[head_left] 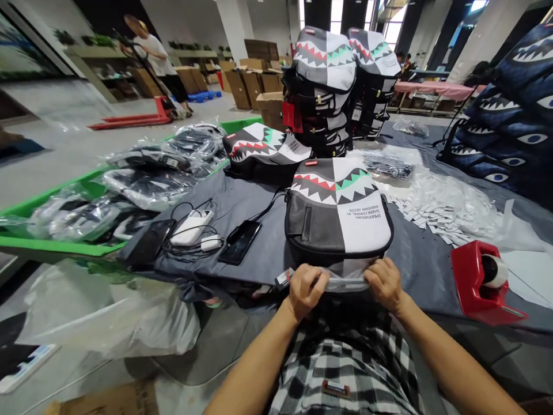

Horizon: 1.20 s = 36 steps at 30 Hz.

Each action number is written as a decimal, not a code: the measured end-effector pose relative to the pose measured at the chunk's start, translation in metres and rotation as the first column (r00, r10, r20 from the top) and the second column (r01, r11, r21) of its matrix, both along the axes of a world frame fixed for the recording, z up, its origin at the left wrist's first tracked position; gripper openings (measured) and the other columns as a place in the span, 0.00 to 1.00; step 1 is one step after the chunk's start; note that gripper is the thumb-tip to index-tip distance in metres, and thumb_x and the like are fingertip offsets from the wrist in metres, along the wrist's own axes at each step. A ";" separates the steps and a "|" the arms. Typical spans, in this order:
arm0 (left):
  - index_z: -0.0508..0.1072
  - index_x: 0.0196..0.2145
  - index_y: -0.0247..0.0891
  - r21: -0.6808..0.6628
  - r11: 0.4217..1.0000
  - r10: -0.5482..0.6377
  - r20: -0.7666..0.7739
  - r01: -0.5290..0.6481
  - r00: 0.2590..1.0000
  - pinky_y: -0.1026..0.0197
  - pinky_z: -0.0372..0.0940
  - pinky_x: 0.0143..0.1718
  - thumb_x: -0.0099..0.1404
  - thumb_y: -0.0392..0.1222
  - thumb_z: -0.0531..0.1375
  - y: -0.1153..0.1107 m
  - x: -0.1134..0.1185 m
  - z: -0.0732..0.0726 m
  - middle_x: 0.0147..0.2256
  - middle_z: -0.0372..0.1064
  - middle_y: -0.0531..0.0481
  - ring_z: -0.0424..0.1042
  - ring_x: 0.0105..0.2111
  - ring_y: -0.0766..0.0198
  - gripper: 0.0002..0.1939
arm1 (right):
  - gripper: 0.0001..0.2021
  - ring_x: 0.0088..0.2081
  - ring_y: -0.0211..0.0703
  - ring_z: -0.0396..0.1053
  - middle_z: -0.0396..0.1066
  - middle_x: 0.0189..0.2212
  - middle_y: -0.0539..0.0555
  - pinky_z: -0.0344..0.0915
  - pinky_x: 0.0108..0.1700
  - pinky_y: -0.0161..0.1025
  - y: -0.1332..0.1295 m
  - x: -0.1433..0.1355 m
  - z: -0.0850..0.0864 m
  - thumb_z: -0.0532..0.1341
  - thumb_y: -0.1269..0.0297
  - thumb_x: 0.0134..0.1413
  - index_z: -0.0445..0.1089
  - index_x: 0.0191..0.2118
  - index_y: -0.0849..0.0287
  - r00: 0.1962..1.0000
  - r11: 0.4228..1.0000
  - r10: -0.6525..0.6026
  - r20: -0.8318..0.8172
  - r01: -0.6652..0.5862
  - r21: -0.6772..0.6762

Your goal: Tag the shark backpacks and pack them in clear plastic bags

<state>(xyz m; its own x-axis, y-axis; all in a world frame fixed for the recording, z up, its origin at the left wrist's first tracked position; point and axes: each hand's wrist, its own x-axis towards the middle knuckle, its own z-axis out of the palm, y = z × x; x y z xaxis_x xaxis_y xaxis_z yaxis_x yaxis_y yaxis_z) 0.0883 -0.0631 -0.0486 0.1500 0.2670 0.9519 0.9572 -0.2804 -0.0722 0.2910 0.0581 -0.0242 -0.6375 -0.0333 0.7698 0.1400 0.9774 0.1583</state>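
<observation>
A shoulder bag [337, 213] in black, grey and white, with a red and green shark-teeth print, lies at the table's front edge. Just below its near edge, my left hand [307, 288] and my right hand [384, 282] are both closed on a clear plastic bag [345, 282], stretched between them. A small tag [284, 279] sticks out beside my left hand. Behind the shoulder bag, a second bag [263, 147] of the same print lies on its back.
Stacked printed bags [324, 86] stand at the back. Blue shark-print bags [510, 127] rise on the right, beyond a red tape dispenser [481, 282]. White tags [444, 213] lie in a heap. A phone [240, 242] and charger cables sit left. A green-edged bin [93, 249] holds plastic-wrapped bags.
</observation>
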 end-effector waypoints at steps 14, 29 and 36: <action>0.65 0.51 0.35 -0.467 0.873 -0.108 0.095 0.140 0.990 0.62 0.74 0.39 0.73 0.36 0.53 -0.035 -0.012 -0.005 0.40 0.72 0.45 0.76 0.38 0.63 0.10 | 0.11 0.28 0.41 0.65 0.69 0.27 0.51 0.56 0.34 0.38 -0.005 0.030 0.017 0.54 0.69 0.66 0.67 0.52 0.58 0.907 0.978 -0.059 0.417 0.137 -0.159; 0.67 0.54 0.41 -0.920 0.391 -0.043 -0.003 0.014 0.999 0.58 0.67 0.37 0.69 0.42 0.62 -0.022 0.000 0.051 0.43 0.71 0.50 0.74 0.37 0.60 0.17 | 0.07 0.33 0.39 0.70 0.72 0.33 0.54 0.68 0.37 0.37 0.003 0.043 0.018 0.56 0.67 0.68 0.71 0.40 0.57 0.972 0.945 0.069 0.223 0.008 -0.328; 0.70 0.46 0.40 -0.908 0.416 -0.272 -0.072 0.050 0.960 0.59 0.65 0.45 0.74 0.39 0.53 -0.010 0.001 0.067 0.53 0.68 0.47 0.71 0.46 0.61 0.08 | 0.04 0.41 0.42 0.73 0.75 0.41 0.56 0.71 0.42 0.40 0.006 0.036 0.026 0.56 0.72 0.66 0.66 0.40 0.56 0.960 0.903 0.235 0.150 -0.159 -0.400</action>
